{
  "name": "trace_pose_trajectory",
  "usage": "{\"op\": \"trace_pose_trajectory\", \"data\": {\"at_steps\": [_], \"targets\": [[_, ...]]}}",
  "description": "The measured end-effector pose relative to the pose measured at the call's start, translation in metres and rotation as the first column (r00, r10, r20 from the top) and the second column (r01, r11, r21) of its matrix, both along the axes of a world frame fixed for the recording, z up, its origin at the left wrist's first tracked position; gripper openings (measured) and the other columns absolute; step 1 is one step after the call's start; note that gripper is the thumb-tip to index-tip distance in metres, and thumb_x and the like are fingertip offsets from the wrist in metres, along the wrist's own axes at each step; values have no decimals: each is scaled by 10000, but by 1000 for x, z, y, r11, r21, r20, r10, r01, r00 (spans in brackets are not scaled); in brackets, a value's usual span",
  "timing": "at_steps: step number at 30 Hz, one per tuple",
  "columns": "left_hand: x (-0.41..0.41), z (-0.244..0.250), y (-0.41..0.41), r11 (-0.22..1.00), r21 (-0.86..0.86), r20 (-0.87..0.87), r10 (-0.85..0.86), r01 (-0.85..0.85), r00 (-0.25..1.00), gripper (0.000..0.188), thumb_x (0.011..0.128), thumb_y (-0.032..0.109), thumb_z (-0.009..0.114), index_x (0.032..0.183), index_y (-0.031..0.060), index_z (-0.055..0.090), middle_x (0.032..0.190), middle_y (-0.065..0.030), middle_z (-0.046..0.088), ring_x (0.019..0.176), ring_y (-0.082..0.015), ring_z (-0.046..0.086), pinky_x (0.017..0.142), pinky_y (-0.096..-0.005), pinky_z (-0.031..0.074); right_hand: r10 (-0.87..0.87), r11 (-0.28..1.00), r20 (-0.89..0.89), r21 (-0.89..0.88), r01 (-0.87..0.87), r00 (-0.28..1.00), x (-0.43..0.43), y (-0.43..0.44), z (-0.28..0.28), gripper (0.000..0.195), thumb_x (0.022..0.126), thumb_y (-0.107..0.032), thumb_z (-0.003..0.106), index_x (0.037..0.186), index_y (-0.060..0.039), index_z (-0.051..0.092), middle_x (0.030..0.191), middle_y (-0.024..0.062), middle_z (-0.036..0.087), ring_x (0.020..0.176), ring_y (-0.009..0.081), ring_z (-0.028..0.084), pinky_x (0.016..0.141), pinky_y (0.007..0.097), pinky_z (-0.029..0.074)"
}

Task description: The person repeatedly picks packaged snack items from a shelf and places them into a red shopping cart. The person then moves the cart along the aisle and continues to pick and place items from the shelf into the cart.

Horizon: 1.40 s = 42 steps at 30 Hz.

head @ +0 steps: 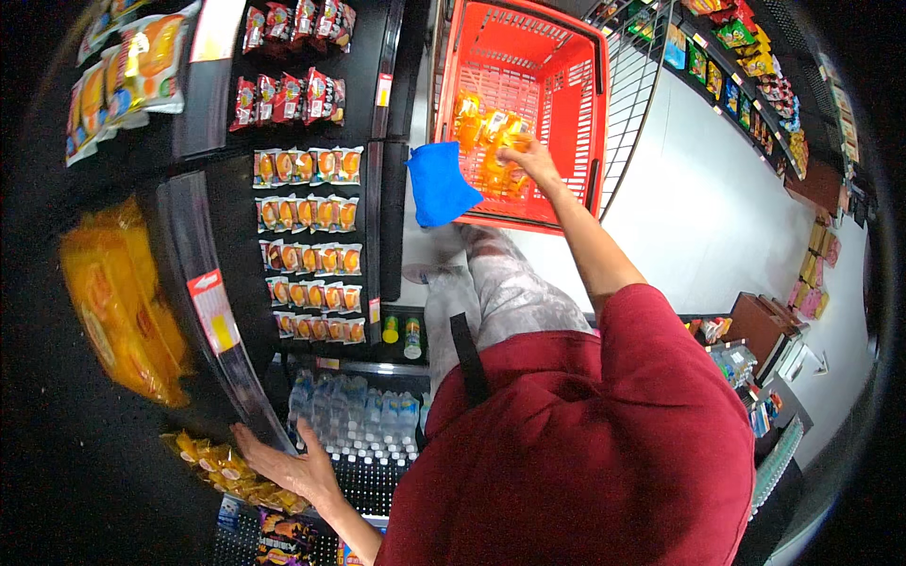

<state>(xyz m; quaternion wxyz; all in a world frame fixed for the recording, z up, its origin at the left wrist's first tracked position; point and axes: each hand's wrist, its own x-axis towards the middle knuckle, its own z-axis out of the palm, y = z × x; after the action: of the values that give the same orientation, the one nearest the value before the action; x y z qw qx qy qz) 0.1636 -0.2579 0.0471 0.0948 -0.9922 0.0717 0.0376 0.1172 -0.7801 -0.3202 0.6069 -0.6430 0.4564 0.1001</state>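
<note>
My right hand (529, 161) reaches down into a red plastic shopping basket (566, 42), its fingers closed around one of several yellow-orange snack packets (488, 134) lying on the basket floor. A blue cloth (440, 184) hangs over the basket's near left corner. At the lower left, my left hand (294, 463) is empty, with thumb and fingers apart. It is beside the price rail (226, 361) of a black shelf and close to a row of yellow snack packets (226, 467). Whether it touches them I cannot tell.
Left shelves hold red snack packets (290, 99), rows of wrapped cakes (311, 216) and large yellow bags (117, 304). Bottled water (354, 410) stands low down. A wire rack (637, 85) adjoins the basket. Snack shelves (736, 92) line the right side, beyond pale floor (679, 205).
</note>
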Motion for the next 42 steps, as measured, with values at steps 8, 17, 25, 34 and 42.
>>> {"op": "trace_pose_trajectory", "data": {"at_steps": [8, 17, 25, 34, 42], "targets": [[-6, 4, 7, 989, -131, 102, -54, 67, 993, 783, 926, 442, 650, 1490, -17, 359, 1504, -258, 397, 1371, -420, 389, 1121, -542, 307, -244, 896, 372, 440, 61, 896, -3, 42, 191, 546, 903, -243, 741, 1352, -34, 511, 1208, 80, 644, 1092, 203, 645, 933, 395, 556], [-13, 41, -6, 845, -530, 149, 0, 79, 989, 622, 898, 236, 713, 1416, -12, 471, 1459, -242, 461, 1349, -388, 416, 1117, -493, 325, -161, 683, 519, 673, -285, 839, 18, 179, 283, 469, 988, -377, 613, 1317, -50, 544, 1175, 100, 685, 1036, 222, 692, 876, 411, 579], [-49, 31, -37, 124, -935, -339, -43, -332, 940, 713, 848, 108, 782, 1459, 15, 426, 1217, -179, 641, 979, -195, 664, 799, -302, 550, 59, 596, 542, 655, -465, 839, 27, 287, 331, 471, 959, -293, 685, 1337, -72, 512, 1183, 48, 646, 1033, 150, 658, 834, 323, 569], [-65, 23, 17, -255, -849, -443, -133, -462, 887, 576, 911, 62, 724, 1414, 19, 448, 1241, -87, 611, 1086, -137, 615, 919, -290, 517, 576, 368, 699, 241, -898, 423, 36, 342, 330, 423, 941, -262, 723, 1277, -68, 555, 909, -9, 619, 811, 71, 572, 695, 239, 487], [-89, 27, 52, -452, -873, -351, 320, -184, 880, 364, 913, 23, 705, 1228, 27, 523, 1122, -91, 669, 943, -156, 671, 743, -274, 575, 593, 289, 681, 318, -903, 429, 39, 373, 368, 562, 925, -246, 738, 1398, -72, 491, 1038, 39, 625, 868, 93, 594, 676, 249, 520]]}}
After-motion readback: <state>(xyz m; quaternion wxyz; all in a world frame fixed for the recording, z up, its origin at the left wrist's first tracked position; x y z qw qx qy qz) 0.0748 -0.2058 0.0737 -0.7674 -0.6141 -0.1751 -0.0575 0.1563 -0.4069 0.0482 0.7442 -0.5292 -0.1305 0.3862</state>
